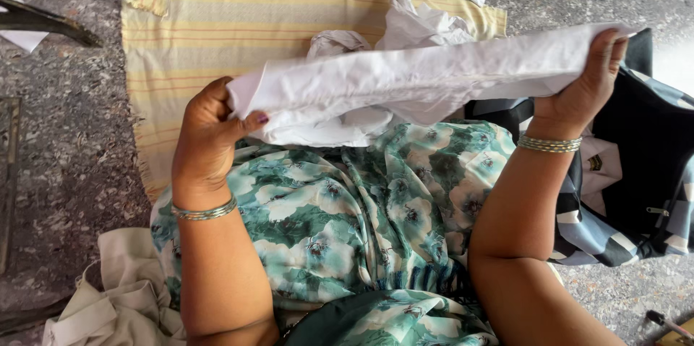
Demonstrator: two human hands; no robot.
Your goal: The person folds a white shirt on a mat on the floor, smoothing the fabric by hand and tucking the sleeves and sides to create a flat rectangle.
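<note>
Fingers on both sides are closed on the same white cloth (pixel 419 75), and I read this as the stretching-out step of a fold. My left hand (pixel 206 136) pinches one end, thumb on top with its painted nail showing, the other fingers curled under the edge. My right hand (pixel 585 82) grips the far end from behind, fingertips hooked over the top edge. Between the two grips the cloth runs as a long, nearly taut band, slightly higher at the right; a loose part of it sags below the middle.

Just under the band, more white fabric (pixel 426 10) lies bunched, partly on a yellow striped mat (pixel 217 20) spread on the speckled floor (pixel 65 143). Nearer to me than both hands is my lap in a green floral dress (pixel 347 208). Beyond my right wrist, with its bangles (pixel 549 144), sits a dark bag (pixel 643 165); below my left elbow lies a heap of beige cloth (pixel 108 302).

To my eye the next move calls for keeping both pinches firm while the ends come together evenly, so the sagging part does not twist. Whether the edges are aligned I cannot tell.
</note>
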